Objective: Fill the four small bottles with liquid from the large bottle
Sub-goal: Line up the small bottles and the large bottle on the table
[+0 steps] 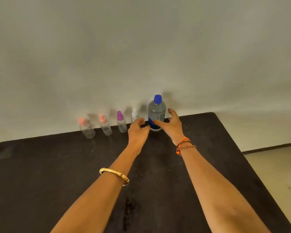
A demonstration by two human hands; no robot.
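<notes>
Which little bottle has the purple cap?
The third small bottle from the left; the two left of it have pink caps, and the one on its right has a white cap.

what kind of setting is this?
Probably a plain indoor room set up for the task: a dark table against a bare wall, holding only a large bottle and small bottles.

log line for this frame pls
stage: reach | left hand: open | right hand: open, nearing large bottle, blue cap on | small bottles: capped, look empty

Four small bottles stand in a row, one large bottle beside them, two hands reaching, one bench.
</notes>
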